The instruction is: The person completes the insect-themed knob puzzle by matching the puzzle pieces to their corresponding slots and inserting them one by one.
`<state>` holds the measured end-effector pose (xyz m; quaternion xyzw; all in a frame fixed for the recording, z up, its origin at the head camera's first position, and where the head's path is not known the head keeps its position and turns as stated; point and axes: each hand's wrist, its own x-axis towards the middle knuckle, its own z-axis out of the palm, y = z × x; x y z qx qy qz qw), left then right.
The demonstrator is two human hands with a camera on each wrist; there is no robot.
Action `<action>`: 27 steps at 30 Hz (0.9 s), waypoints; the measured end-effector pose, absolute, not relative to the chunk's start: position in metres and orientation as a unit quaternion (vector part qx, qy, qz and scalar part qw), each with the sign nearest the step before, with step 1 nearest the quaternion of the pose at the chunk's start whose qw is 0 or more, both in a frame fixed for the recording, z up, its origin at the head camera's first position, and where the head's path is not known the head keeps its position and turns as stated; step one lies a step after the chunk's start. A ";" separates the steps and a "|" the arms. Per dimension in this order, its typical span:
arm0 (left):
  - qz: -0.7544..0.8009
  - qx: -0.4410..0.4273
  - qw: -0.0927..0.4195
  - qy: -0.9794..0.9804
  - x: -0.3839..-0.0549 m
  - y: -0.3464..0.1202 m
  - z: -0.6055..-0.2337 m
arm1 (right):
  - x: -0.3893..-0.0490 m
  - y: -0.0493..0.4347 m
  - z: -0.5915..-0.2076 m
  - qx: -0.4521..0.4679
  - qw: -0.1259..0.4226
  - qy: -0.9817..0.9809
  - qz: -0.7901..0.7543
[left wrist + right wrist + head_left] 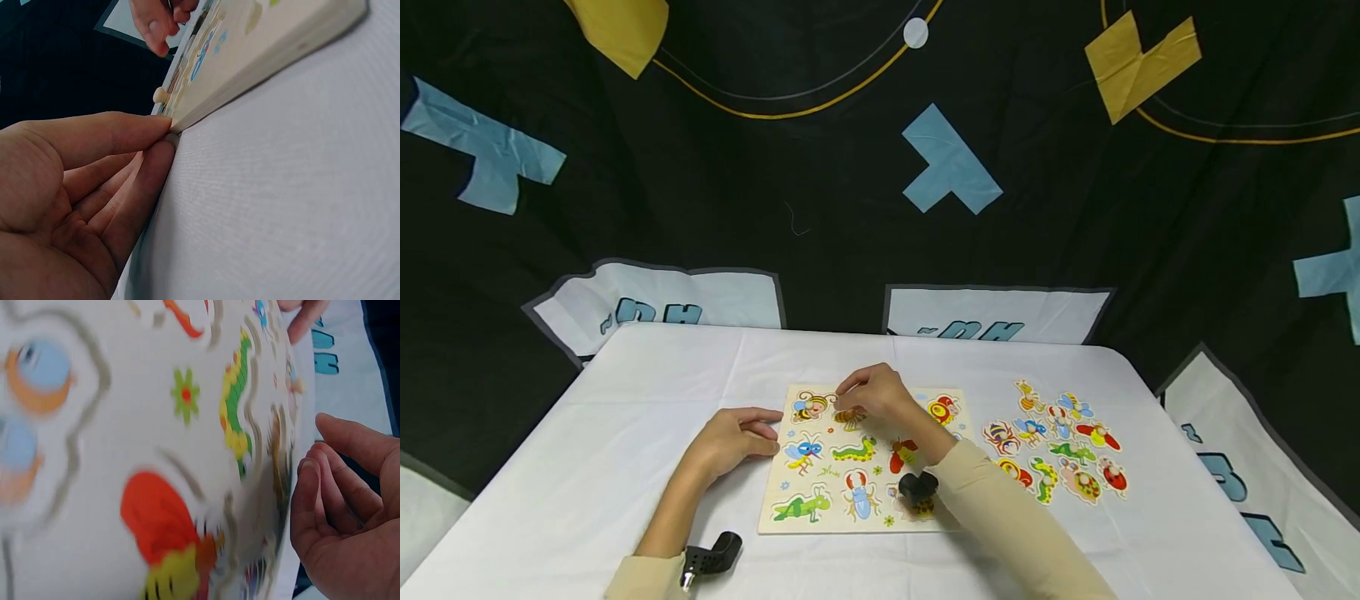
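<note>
A light wooden insect puzzle board (825, 476) lies on the table with printed recesses. My left hand (733, 442) rests at its left edge, and in the left wrist view the fingertips (164, 125) touch the board's edge near a corner. Over the board's upper part is my right hand (880, 392), close to a brown insect picture (851, 419). Nothing shows between its loosely bent fingers (306, 494) in the right wrist view. A bee piece (810, 407) with a small wooden knob (160, 95) sits at the board's upper left.
Several loose insect pieces, among them a spider (1002, 437), a grasshopper (1072, 452) and a ladybird (1112, 475), lie right of the board on the white tablecloth (647, 400). A black patterned curtain (820, 225) hangs behind the table.
</note>
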<state>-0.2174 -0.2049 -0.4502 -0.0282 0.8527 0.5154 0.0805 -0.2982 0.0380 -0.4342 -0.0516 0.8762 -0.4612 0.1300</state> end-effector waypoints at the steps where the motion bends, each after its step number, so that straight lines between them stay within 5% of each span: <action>1: 0.515 -0.029 0.081 0.853 -0.217 -0.205 -0.450 | -0.299 0.041 -0.433 -0.050 0.128 0.877 -0.461; 27: 0.512 -0.032 0.084 0.854 -0.219 -0.204 -0.451 | -0.302 0.146 -0.404 -0.008 0.097 0.889 -0.448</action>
